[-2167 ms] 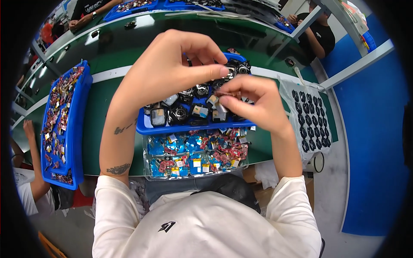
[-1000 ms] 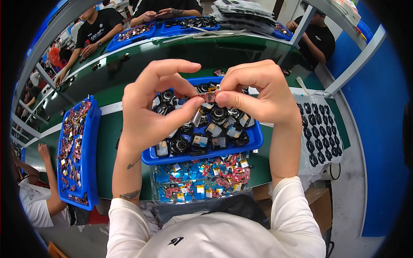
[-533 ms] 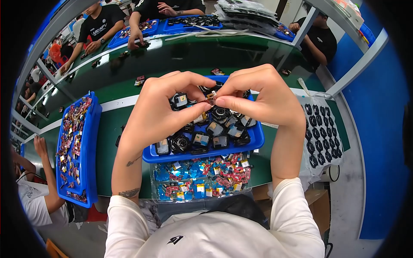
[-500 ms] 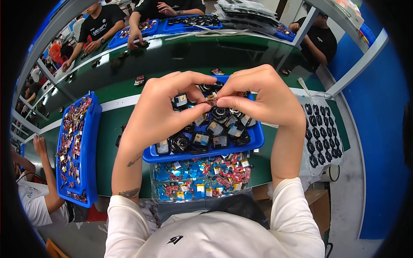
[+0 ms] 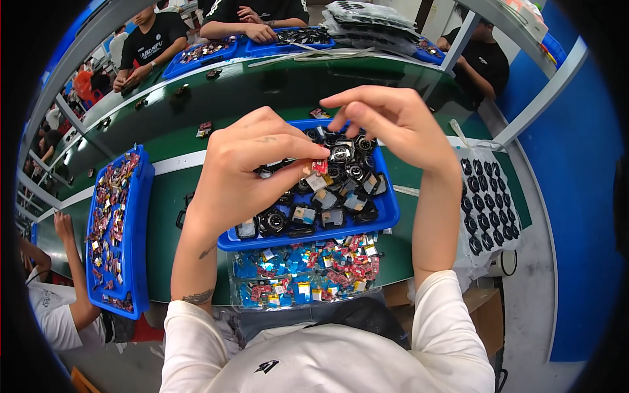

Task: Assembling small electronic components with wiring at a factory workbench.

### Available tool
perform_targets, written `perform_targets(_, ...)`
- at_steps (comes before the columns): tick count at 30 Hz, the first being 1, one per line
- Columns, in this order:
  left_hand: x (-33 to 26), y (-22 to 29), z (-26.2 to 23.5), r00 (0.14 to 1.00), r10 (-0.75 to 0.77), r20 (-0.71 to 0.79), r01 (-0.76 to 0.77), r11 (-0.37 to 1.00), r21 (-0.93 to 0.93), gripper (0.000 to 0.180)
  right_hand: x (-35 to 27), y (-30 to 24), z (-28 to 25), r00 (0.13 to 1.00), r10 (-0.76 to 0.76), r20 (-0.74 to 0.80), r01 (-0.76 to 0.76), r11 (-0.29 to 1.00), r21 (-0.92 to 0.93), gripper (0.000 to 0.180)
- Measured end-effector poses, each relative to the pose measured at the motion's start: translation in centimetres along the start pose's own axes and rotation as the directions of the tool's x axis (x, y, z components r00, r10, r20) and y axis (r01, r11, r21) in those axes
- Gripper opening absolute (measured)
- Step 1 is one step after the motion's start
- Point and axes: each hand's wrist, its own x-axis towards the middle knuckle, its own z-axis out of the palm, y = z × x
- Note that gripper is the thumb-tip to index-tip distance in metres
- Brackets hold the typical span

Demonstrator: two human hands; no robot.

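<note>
Nearest the wearer, a clear tray (image 5: 308,278) of small blue and red packets is seen at the near edge of the green bench (image 5: 164,196), partly tucked under a blue tray (image 5: 386,209) filled with small round black components and square modules. Above this blue tray both hands are raised. The left hand (image 5: 246,170) is closed in a pinch: a small red-and-white part (image 5: 319,167) is held between the thumb and the forefinger tips, with the remaining fingers curled in. The part is thus located over the middle of the blue tray, clear of its contents. The right hand (image 5: 393,121) is shown just to the right and slightly farther off, its fingers loosely spread and bent downward; nothing can be seen gripped in it, and its fingertips are near the held part without touching it.

At the left, a second blue tray (image 5: 141,216) holding mixed small parts is laid lengthwise, and another person's arm (image 5: 62,229) is seen beside it. At the right, a white sheet with rows of black discs (image 5: 488,203) is placed on the bench. Farther off, across the bench, more blue trays (image 5: 262,47) are attended by other seated people.
</note>
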Motion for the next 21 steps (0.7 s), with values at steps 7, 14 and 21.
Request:
perform_targets(7, -0.3, -0.2, 0.1, 0.980, -0.181, -0.079, 0.156, 0.954, -0.255, 0.021, 0.5, 1.3, 1.0, 0.982, -0.154, 0.110, 0.118, 0.953, 0.281, 0.018)
perform_targets(14, 0.0, -1.0, 0.3, 0.953, 0.032, -0.302, 0.012, 0.990, 0.141, 0.019, 0.7, 0.6, 1.9, 0.995, -0.090, -0.052, 0.101, 0.957, 0.273, 0.013)
perform_targets(21, 0.1, -0.4, 0.8, 0.972, -0.124, -0.199, 0.139, 0.988, 0.063, 0.012, 0.6, 0.6, 2.2, 0.985, -0.086, -0.152, 0.123, 0.959, 0.254, 0.012)
